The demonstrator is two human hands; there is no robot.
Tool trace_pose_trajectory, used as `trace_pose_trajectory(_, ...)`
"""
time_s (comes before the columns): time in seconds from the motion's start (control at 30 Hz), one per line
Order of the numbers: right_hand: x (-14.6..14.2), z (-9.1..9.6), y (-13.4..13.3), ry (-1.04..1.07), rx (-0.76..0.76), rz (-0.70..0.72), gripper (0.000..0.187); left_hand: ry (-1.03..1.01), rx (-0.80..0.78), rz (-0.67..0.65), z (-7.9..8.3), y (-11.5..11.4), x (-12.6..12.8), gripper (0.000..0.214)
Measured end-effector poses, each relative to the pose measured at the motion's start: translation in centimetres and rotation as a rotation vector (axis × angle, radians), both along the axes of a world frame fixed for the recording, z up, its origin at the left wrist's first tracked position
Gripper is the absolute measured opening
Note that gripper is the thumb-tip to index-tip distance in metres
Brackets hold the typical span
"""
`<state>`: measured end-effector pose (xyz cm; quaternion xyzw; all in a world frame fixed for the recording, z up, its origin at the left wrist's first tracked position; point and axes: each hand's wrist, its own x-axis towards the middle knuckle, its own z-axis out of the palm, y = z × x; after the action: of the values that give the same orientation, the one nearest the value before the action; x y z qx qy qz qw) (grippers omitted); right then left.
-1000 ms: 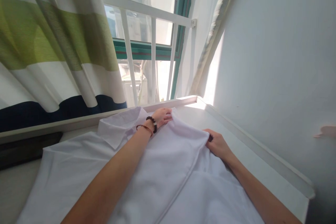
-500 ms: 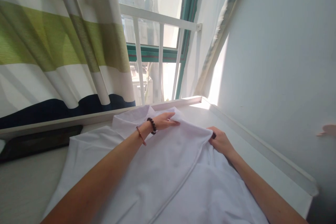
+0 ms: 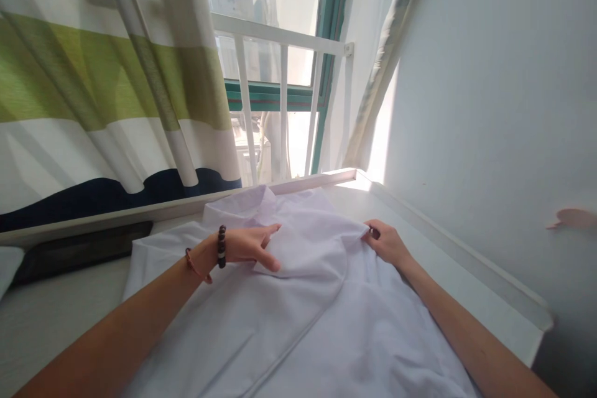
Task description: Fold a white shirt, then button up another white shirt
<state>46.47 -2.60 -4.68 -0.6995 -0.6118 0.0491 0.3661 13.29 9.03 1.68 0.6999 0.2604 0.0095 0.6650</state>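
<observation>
There is one white shirt (image 3: 326,323) on one table (image 3: 46,317), with two hands on the shirt, one left hand (image 3: 249,245) and one right hand (image 3: 387,244), two bracelets (image 3: 221,247) beside it, one dark flat thing (image 3: 84,249) left of it, and one striped curtain (image 3: 93,106) and three white window bars (image 3: 282,112) behind it.
</observation>
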Motion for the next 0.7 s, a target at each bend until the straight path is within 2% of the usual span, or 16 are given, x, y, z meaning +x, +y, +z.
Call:
trace_pose_trajectory(0.1, -0.1, 0.1, -0.1, -0.002, -0.009, -0.002, 0.028, 0.001, -0.086, -0.142, 0.5, -0.9, -0.9, 0.065)
trace_pose_trajectory(0.17, -0.1, 0.2, -0.1, -0.007, -0.014, -0.005, 0.028, -0.065, -0.073, -0.087, 0.7, -1.3, -1.1, 0.046)
trace_pose_trajectory(0.2, -0.2, 0.2, -0.2, -0.009, -0.015, -0.005, 0.029, -0.118, -0.068, -0.036, 0.8, -1.5, -1.2, 0.044)
trace_pose_trajectory(0.3, -0.2, 0.3, -0.2, -0.013, -0.017, -0.005, 0.029, -0.200, -0.062, 0.028, 1.0, -1.8, -1.4, 0.061)
trace_pose_trajectory(0.43, -0.3, 0.3, -0.3, -0.013, -0.017, -0.007, 0.030, -0.098, -0.066, 0.018, 2.5, -2.4, -1.8, 0.091)
trace_pose_trajectory(0.6, -0.2, 0.3, -0.3, -0.011, -0.019, -0.002, 0.031, -0.094, -0.155, 0.130, 4.9, -3.8, -2.6, 0.098)
trace_pose_trajectory(0.67, -0.1, 0.3, -0.3, -0.008, -0.021, 0.002, 0.030, -0.018, -0.124, 0.163, 5.0, -3.9, -3.2, 0.098)
trace_pose_trajectory(0.7, -0.1, 0.2, -0.3, -0.006, -0.022, 0.004, 0.029, 0.025, -0.051, 0.192, 4.8, -3.8, -3.5, 0.095)
